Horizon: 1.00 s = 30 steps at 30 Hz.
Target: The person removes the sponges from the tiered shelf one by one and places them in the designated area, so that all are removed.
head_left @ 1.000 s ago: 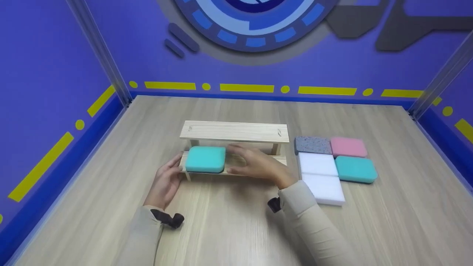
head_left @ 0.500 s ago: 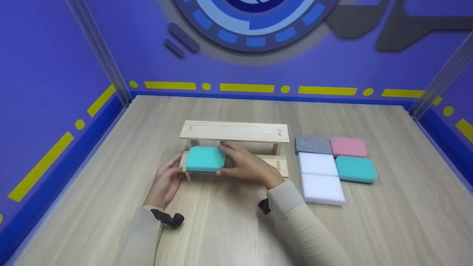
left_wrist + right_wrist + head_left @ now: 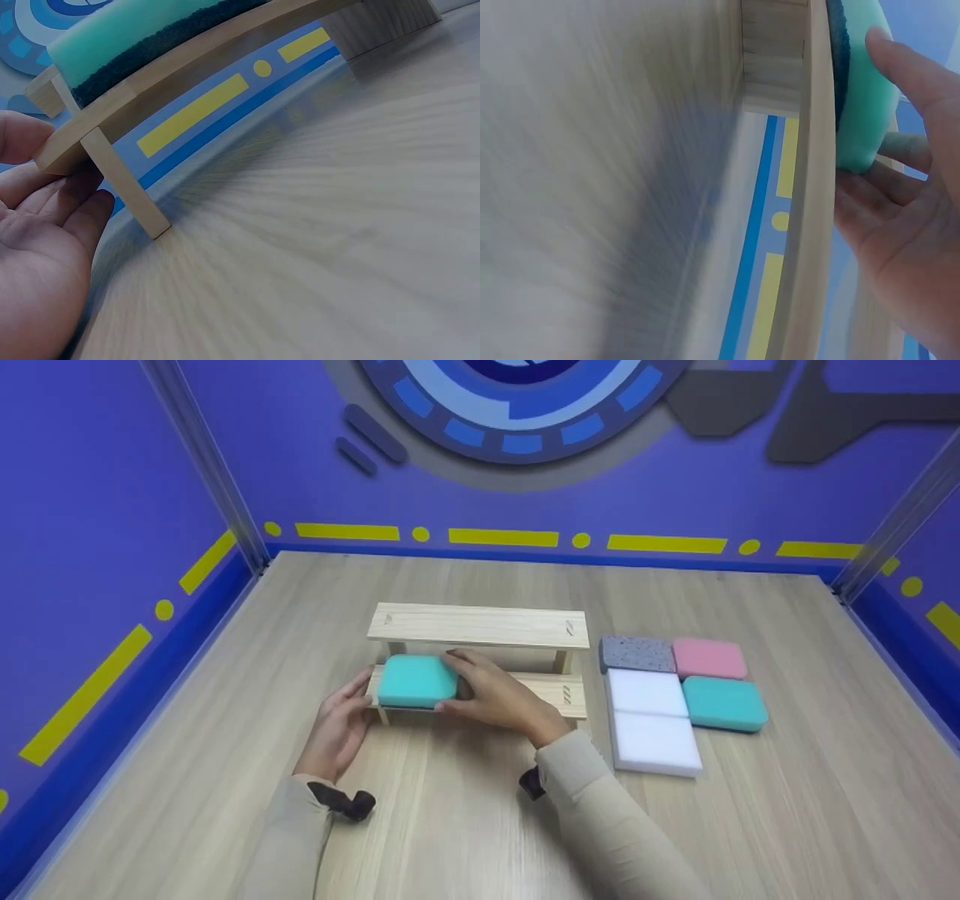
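A turquoise sponge [image 3: 417, 680] with a dark scouring layer underneath lies flat on the left part of the lower shelf of a two-tier wooden stand [image 3: 480, 624]. My right hand [image 3: 499, 696] holds its right end, thumb at the front edge and fingers behind, as the right wrist view shows on the sponge [image 3: 866, 112]. At the shelf's left end, my left hand [image 3: 337, 727] grips the wood. In the left wrist view the thumb is on the outer side of the plank [image 3: 97, 124] and the fingers are beneath it.
Right of the stand lie a speckled grey block [image 3: 637, 653], a pink sponge [image 3: 709, 658], another turquoise sponge [image 3: 724, 703] and two white sponges, one behind [image 3: 647, 691] and one in front [image 3: 656, 743]. Blue panels [image 3: 480, 495] border the table at the back and sides.
My right hand has moved left along the lower shelf and closed around the sponge's right end. My left hand has kept its grip on the stand.
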Each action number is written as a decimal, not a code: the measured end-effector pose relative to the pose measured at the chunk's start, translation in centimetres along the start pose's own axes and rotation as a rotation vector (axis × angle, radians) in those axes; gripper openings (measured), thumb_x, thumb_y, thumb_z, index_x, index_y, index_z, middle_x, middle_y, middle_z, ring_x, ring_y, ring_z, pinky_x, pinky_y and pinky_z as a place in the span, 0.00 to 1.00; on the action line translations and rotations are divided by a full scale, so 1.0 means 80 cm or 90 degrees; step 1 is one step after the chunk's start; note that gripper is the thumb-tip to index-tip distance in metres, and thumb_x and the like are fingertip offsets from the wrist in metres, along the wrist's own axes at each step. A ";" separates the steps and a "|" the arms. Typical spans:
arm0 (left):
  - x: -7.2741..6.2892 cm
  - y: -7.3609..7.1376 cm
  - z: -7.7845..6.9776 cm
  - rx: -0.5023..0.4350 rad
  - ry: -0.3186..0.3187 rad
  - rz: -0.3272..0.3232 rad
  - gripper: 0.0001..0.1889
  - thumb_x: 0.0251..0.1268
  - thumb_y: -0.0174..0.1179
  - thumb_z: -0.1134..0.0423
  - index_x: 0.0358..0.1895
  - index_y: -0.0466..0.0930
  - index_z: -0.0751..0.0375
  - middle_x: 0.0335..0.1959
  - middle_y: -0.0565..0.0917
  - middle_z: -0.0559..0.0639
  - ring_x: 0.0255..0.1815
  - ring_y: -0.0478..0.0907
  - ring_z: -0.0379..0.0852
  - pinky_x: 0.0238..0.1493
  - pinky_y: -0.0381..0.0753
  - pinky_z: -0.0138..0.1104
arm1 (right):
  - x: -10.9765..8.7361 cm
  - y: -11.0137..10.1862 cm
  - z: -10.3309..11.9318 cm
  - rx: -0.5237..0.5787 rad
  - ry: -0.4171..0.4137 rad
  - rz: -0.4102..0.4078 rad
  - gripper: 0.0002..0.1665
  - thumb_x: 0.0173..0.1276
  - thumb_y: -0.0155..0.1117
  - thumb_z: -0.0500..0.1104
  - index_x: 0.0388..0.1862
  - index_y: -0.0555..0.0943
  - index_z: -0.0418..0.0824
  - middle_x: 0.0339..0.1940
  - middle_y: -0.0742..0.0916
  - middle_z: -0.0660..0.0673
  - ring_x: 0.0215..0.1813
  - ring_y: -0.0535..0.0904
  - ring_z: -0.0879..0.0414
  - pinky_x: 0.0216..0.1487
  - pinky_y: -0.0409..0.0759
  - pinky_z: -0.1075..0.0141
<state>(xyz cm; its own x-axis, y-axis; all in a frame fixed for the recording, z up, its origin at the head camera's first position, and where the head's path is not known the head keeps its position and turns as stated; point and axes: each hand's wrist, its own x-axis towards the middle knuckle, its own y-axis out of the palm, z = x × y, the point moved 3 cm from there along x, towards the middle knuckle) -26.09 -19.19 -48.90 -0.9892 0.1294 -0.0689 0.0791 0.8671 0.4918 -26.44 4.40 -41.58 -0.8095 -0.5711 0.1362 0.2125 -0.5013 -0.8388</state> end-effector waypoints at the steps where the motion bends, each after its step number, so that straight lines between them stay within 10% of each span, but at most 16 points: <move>1: 0.000 0.000 0.000 0.000 -0.002 -0.001 0.32 0.68 0.40 0.78 0.75 0.44 0.71 0.79 0.46 0.59 0.79 0.44 0.48 0.79 0.47 0.38 | 0.000 0.001 0.000 -0.001 0.001 -0.002 0.48 0.62 0.66 0.59 0.75 0.60 0.40 0.73 0.68 0.41 0.73 0.64 0.49 0.74 0.64 0.59; 30: 0.000 0.000 0.000 0.003 -0.005 -0.011 0.33 0.66 0.41 0.77 0.75 0.45 0.72 0.78 0.47 0.61 0.79 0.46 0.51 0.78 0.49 0.39 | -0.009 -0.001 -0.002 -0.004 -0.026 -0.031 0.43 0.62 0.68 0.54 0.71 0.66 0.36 0.70 0.72 0.39 0.71 0.68 0.47 0.72 0.68 0.57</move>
<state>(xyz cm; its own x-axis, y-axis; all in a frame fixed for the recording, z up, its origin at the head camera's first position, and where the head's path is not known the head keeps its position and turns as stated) -26.08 -19.16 -48.89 -0.9895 0.1176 -0.0838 0.0622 0.8712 0.4871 -25.94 4.93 -41.70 -0.7962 -0.5716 0.1982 0.1696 -0.5253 -0.8339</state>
